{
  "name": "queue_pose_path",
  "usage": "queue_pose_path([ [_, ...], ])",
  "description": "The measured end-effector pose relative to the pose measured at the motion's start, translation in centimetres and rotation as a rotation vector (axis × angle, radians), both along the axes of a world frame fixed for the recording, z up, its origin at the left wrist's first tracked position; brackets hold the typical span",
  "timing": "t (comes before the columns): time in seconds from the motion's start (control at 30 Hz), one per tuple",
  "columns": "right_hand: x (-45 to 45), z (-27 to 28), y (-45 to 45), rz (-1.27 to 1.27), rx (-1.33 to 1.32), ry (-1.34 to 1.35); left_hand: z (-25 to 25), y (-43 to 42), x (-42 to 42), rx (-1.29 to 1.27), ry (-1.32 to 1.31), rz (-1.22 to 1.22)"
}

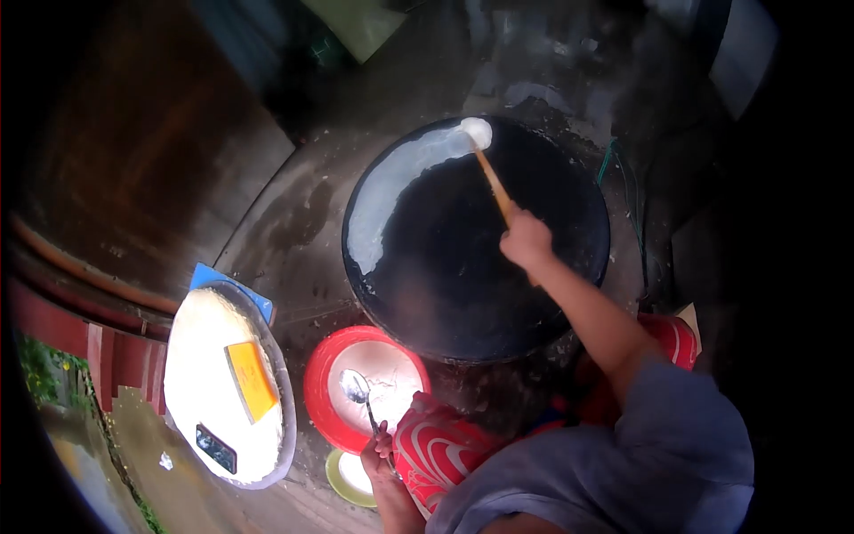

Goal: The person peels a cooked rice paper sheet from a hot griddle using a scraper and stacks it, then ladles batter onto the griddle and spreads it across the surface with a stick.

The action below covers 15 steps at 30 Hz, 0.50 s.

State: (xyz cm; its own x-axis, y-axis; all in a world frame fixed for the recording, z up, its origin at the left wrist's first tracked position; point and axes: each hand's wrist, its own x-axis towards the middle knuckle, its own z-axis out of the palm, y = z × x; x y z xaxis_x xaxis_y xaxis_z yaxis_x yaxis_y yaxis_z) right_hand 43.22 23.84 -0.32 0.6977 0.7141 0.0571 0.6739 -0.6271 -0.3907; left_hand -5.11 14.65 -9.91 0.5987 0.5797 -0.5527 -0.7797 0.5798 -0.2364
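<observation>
My right hand (527,238) is closed around a wooden stick (493,182) held over a large round black griddle (485,267). A rounded white lump (477,133) sits at the stick's far end, near the griddle's upper rim. From that lump a curved band of white batter (382,196) runs along the left side of the griddle. My left hand (381,449) grips the handle of a metal spoon (355,385). The spoon's bowl is over a red basin (318,392) of pale batter, below the griddle.
At left stands a large round tray (286,436) with a bright white covering; an orange-yellow rectangular object (252,381) and a phone (216,448) lie on it. A blue board (203,276) shows behind it. A greenish bowl (340,485) is below the basin.
</observation>
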Motion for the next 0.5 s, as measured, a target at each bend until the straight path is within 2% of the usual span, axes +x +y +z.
queue_pose_path([
  [0.07, -2.5, -0.9, 1.6, 0.217, 0.056, -0.156, 0.2, 0.0, 0.0, 0.003, 0.006, -0.014],
  [0.13, -0.3, -2.8, 4.5, 0.223, -0.024, -0.380, 1.1, 0.2, 0.5, -0.066, 0.068, -0.006],
  [0.2, 4.2, -2.8, 3.7, 0.060, -0.102, -0.450, 1.8, 0.0, 0.3, -0.080, 0.074, -0.004],
  [0.33, 3.9, 2.5, -4.2, 0.012, -0.237, -0.214, 2.9, 0.5, 0.1, -0.101, 0.062, 0.026],
  [0.4, 4.0, 0.7, -6.8, 0.035, -0.061, 0.043, 4.3, 0.9, 0.1, -0.110, 0.080, 0.026],
  [0.43, 4.3, 0.6, -7.1, 0.035, -0.057, 0.047, 5.4, 1.1, 0.4, -0.104, 0.070, 0.025],
  [0.5, 4.8, 0.2, -8.0, 0.188, 0.419, 0.427, 7.4, 1.5, 0.8, -0.094, 0.069, 0.022],
])
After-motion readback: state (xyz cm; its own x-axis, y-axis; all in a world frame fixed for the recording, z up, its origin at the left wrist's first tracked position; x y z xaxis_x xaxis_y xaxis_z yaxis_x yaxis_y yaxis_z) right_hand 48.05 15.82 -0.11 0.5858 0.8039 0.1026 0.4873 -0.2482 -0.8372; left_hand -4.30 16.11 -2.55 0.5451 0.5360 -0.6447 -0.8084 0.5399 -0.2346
